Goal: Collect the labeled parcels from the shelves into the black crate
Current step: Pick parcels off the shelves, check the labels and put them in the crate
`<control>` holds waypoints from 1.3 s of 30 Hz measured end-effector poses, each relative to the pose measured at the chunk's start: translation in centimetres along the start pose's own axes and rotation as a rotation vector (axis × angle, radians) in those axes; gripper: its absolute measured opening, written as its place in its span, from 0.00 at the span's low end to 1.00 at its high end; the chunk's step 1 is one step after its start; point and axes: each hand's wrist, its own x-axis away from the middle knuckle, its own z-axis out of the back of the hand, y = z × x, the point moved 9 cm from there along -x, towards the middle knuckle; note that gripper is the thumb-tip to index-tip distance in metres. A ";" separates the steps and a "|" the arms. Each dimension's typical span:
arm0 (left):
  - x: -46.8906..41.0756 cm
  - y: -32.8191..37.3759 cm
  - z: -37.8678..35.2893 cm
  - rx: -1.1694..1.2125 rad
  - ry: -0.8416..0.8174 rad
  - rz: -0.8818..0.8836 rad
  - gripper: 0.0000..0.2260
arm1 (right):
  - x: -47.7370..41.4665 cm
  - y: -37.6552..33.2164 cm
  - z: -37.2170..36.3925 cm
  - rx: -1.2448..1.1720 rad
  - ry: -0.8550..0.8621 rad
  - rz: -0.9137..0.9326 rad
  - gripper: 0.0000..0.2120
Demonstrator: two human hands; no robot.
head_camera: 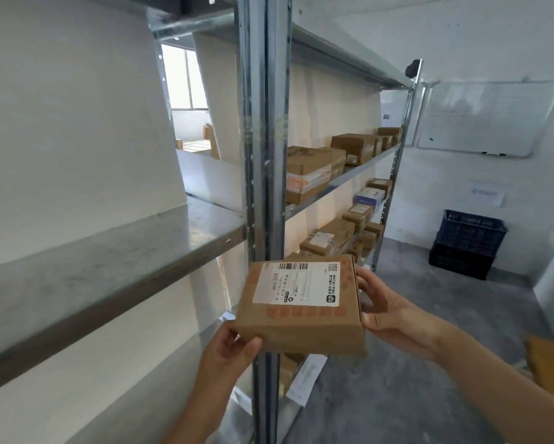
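Note:
A flat brown cardboard parcel with a white barcode label on top is held in the air in front of the metal shelf post. My left hand grips its lower left corner, thumb on the front face. My right hand holds its right edge with fingers curled round it. The black crate stands on the floor at the far right, against the white wall. More cardboard parcels sit on the shelves beyond the post, several with labels.
A bare metal shelf board runs along my left. A whiteboard hangs on the right wall. Grey concrete floor lies between me and the crate. A brown box corner shows at the right edge.

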 end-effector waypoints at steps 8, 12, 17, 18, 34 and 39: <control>6.6 5.1 1.8 -0.059 0.189 -0.131 0.23 | 2.3 0.9 -5.8 0.194 -0.066 -0.131 0.38; 12.3 6.1 3.0 -0.114 0.386 -0.142 0.27 | 3.8 2.6 -8.0 -0.021 -0.015 -0.243 0.30; 20.9 5.3 3.7 -0.152 0.519 -0.090 0.23 | 7.6 6.2 -14.0 0.016 -0.240 -0.225 0.32; 22.7 5.1 3.7 -0.173 0.512 -0.077 0.21 | 8.5 7.1 -15.3 0.005 -0.275 -0.221 0.35; 53.1 8.5 13.5 -0.073 0.838 -0.081 0.24 | 20.2 13.9 -43.2 0.083 -0.808 -0.319 0.35; 65.4 9.1 19.8 -0.020 1.017 -0.108 0.25 | 25.0 17.3 -56.3 0.179 -0.920 -0.363 0.19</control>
